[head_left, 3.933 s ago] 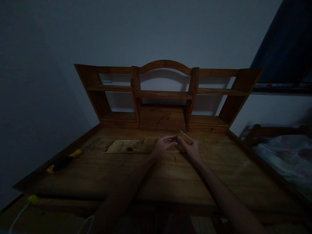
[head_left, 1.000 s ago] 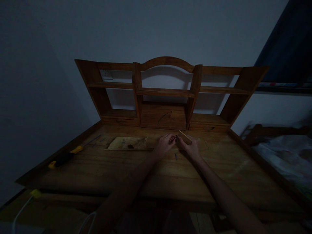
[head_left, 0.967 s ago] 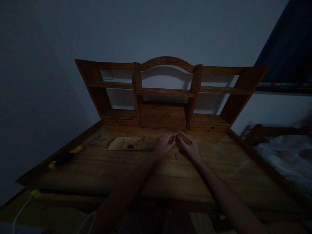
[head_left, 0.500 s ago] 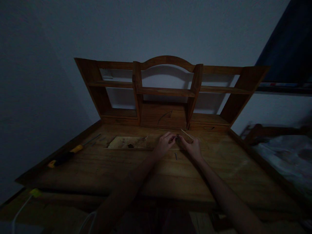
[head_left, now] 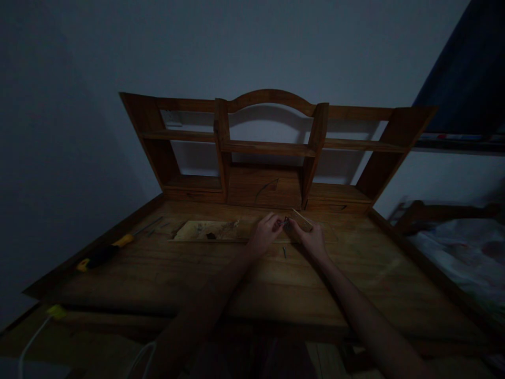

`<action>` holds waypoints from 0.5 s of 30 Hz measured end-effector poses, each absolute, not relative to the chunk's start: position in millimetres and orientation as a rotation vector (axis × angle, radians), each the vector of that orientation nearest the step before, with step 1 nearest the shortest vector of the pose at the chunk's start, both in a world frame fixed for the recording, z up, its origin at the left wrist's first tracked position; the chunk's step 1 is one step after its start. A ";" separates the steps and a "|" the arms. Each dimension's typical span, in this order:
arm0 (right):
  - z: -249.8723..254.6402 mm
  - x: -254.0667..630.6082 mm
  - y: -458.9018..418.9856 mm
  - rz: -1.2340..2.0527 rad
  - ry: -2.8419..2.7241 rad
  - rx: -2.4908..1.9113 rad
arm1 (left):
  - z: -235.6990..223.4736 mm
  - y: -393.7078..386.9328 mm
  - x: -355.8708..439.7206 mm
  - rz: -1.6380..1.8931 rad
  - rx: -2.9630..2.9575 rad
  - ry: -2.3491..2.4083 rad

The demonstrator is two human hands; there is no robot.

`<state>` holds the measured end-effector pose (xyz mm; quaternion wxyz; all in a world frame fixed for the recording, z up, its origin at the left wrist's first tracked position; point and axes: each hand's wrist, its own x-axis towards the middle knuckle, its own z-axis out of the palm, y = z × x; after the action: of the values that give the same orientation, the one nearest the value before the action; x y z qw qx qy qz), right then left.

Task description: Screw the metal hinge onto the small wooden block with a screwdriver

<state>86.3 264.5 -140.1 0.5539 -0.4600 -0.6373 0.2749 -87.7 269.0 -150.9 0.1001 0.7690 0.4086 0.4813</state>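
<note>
Over the middle of the wooden desk, my left hand (head_left: 265, 232) and my right hand (head_left: 312, 241) meet, fingertips almost touching. The left thumb and fingers pinch a small shiny metal piece (head_left: 282, 223), too small and dim to name. My right hand is closed at a small dark piece (head_left: 287, 221) beside it, whose kind I cannot make out. A thin pale-edged wooden strip (head_left: 302, 216) shows just behind the right fingers. On the desktop below the hands lies a screw (head_left: 284, 252), apart from both.
A yellow and black screwdriver (head_left: 106, 253) lies at the desk's left. Left of my hands is a pale, rough-surfaced recess or board (head_left: 207, 230) with a dark hole. A wooden shelf unit (head_left: 265, 185) stands along the back. A white cable (head_left: 33, 337) hangs at the front left.
My left fingers have shifted slightly, and the shiny metal piece between the hands shows more clearly. My right hand stays nearly in place. The screw and screwdriver lie as before.
</note>
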 end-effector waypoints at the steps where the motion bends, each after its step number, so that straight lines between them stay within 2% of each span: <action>1: -140.4 86.6 264.5 0.654 -1.517 -1.081 | -149.9 267.7 -87.8 1.413 2.279 1.215; 15: -142.7 87.6 264.5 0.621 -1.560 -1.085 | -143.2 259.3 -88.0 1.368 2.326 1.378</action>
<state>87.6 264.5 -142.7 0.5407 -0.4565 -0.6565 0.2613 -88.0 259.3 -143.2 0.0559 0.7664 0.4541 0.4510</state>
